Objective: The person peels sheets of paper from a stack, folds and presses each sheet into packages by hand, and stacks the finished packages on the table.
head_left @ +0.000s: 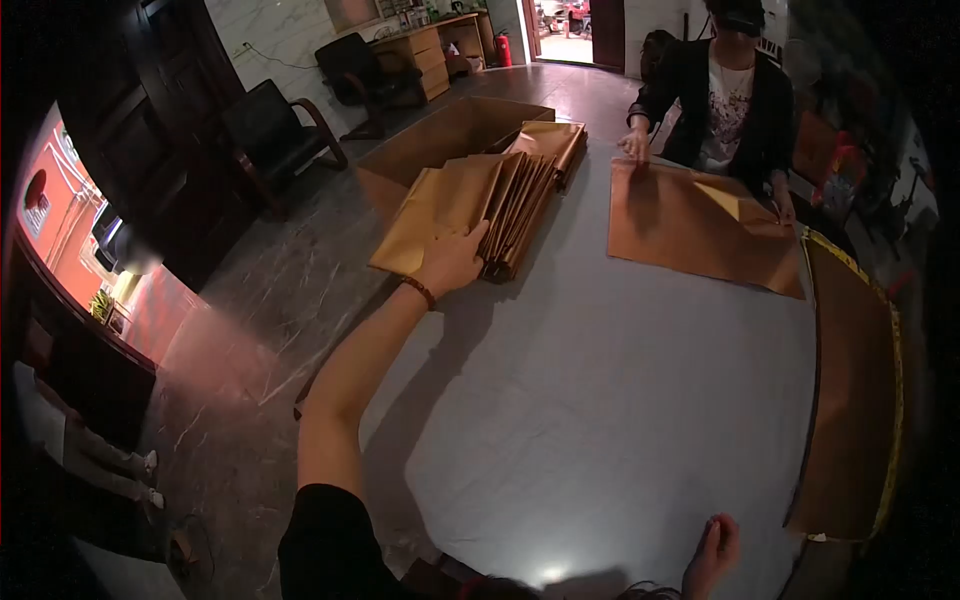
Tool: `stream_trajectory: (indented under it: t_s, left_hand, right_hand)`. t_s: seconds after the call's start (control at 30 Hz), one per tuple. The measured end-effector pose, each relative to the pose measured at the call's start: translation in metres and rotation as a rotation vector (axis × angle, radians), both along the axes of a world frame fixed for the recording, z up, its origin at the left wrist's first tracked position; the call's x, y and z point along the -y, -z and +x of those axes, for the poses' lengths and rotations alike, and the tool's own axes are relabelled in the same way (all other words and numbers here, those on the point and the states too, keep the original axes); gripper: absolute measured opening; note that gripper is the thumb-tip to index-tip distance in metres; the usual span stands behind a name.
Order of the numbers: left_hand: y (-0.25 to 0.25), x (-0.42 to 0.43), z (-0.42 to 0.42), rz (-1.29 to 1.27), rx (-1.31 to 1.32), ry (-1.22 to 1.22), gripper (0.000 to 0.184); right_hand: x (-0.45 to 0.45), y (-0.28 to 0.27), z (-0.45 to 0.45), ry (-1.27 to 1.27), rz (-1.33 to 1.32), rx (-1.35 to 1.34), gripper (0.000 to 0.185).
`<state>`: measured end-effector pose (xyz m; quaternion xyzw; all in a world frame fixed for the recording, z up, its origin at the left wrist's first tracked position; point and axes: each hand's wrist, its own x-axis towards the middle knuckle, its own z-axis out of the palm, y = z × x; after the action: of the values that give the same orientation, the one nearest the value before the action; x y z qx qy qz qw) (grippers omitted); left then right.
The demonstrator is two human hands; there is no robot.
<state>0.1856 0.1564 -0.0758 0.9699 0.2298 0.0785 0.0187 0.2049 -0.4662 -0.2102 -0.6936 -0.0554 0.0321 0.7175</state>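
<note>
My left hand (455,260), with a beaded bracelet at its wrist, reaches out to a thick pile of folded gold sheets (450,200) on the far left of the table. Its fingers lie over the near edge of the pile and grip there; how many layers they hold is hidden. Folded edges fan out on the pile's right side. Low in the view, my right hand (712,555) is held over the near table edge, fingers loosely curled and apart, with nothing visible in it.
A grey cloth covers the table (600,400). Across it a person (725,100) handles a copper-coloured sheet (700,230). A yellow measuring tape (893,350) runs along the brown right edge. A large brown box (400,150) stands behind the pile; black chairs (285,130) are beyond.
</note>
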Motion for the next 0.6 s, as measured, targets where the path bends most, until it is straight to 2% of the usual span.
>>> stream_trajectory:
  t_s: [0.03, 0.07, 0.17, 0.2, 0.23, 0.3, 0.37, 0.47, 0.6]
  left_hand:
    - [0.001, 0.002, 0.000, 0.014, -0.061, -0.045, 0.081]
    - [-0.016, 0.016, 0.000, -0.104, -0.185, -0.109, 0.094]
    - [-0.018, 0.028, -0.007, -0.068, -0.303, -0.053, 0.101]
    - [-0.006, 0.020, -0.007, 0.040, -0.281, 0.004, 0.105]
    - [0.005, 0.010, -0.009, 0.040, -0.280, 0.006, 0.105]
    - [-0.005, 0.016, -0.013, 0.036, -0.308, 0.069, 0.103]
    - [-0.006, 0.008, -0.016, 0.031, -0.229, 0.115, 0.101]
    - [-0.004, -0.015, -0.013, -0.174, 0.133, 0.267, 0.094]
    - [-0.046, 0.000, 0.011, -0.105, 0.084, 0.138, 0.088]
  right_hand:
    - [0.001, 0.003, 0.000, 0.009, 0.004, -0.009, 0.018]
    - [0.001, 0.001, 0.001, 0.008, 0.006, -0.008, 0.018]
    - [-0.003, -0.003, 0.000, 0.002, -0.024, -0.019, 0.018]
    - [-0.004, -0.004, -0.001, 0.017, -0.009, -0.029, 0.018]
    - [-0.004, -0.004, -0.002, 0.034, 0.004, -0.040, 0.018]
    - [0.003, 0.009, 0.003, 0.019, -0.007, -0.008, 0.017]
    - [0.004, 0.011, 0.004, -0.002, -0.013, 0.023, 0.017]
    - [-0.001, 0.001, 0.001, -0.038, -0.078, 0.045, 0.017]
    - [-0.004, 0.002, -0.001, 0.012, 0.017, -0.011, 0.017]
